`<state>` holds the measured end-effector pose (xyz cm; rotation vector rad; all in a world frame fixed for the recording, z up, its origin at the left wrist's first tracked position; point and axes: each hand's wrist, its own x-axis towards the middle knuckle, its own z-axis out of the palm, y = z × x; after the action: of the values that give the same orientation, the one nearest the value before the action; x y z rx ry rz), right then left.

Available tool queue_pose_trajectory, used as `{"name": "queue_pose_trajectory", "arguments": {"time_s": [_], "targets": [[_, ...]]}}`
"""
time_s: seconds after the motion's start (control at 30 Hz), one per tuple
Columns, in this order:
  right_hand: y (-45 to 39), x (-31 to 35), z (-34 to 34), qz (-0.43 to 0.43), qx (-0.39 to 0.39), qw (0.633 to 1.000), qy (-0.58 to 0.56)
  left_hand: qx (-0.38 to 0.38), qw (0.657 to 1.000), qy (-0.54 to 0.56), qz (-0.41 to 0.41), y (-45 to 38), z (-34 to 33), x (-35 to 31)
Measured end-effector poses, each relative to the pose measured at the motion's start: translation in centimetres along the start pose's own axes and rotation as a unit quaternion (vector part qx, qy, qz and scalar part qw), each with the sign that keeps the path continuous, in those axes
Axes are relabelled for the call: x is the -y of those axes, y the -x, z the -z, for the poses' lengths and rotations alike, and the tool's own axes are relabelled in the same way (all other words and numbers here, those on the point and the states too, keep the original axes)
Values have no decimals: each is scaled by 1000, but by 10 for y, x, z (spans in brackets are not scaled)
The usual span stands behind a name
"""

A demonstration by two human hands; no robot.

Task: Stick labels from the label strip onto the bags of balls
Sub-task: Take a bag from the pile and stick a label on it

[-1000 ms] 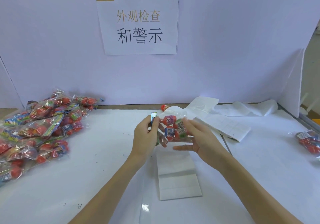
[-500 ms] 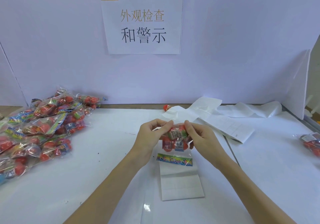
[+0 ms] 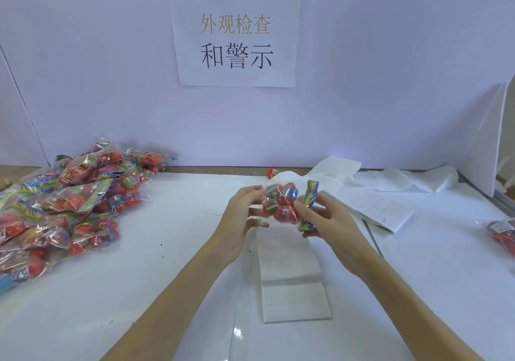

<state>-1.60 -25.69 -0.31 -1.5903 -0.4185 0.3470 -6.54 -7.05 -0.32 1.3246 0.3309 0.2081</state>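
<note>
Both hands' grip clamped on bag (image 3: 281, 206) | pile (image 3: 64, 207) left — label strip (image 3: 373, 207) behind

A bag of balls (image 3: 281, 206) was held above the white table (image 3: 167, 263) between the left hand (image 3: 239, 221) and right hand (image 3: 331, 221); a pile of bags (image 3: 64, 201) lay at left.

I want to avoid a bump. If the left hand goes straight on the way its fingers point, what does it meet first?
The left hand points right, toward the bag of balls held between both hands, so it would likely meet that bag first, then the right hand. Depth is unclear.
</note>
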Motion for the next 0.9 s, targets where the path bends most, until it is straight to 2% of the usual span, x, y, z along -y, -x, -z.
{"name": "queue_pose_trajectory", "arguments": {"time_s": [0.1, 0.27, 0.33, 0.47, 0.6, 0.67, 0.73, 0.8, 0.9], "targets": [[-1, -1, 4, 18, -39, 999, -1, 34, 999, -39, -1, 4, -1, 1], [-2, 2, 7, 51, -115, 992, 27, 19, 997, -43, -56, 3, 2, -1], [-2, 4, 6, 41, -101, 994, -8, 9, 998, -16, -53, 1, 1, 0], [2, 8, 1, -31, -14, 991, -133, 2, 997, 55, -44, 1, 1, 1], [0, 5, 2, -37, -39, 985, -164, 74, 996, -8, -43, 0, 3, 0], [-1, 3, 3, -35, -40, 991, -126, 63, 993, -69, -65, 1, 2, 0], [-1, 2, 4, -23, -26, 998, -50, 17, 987, -126, -99, 3, -1, 2], [0, 0, 1, -9, 0, 1000, 3, -31, 984, -133, -117, 2, -2, 4], [2, -2, -4, 1, -5, 999, 45, -26, 985, -125, -117, 2, -2, 9]]}}
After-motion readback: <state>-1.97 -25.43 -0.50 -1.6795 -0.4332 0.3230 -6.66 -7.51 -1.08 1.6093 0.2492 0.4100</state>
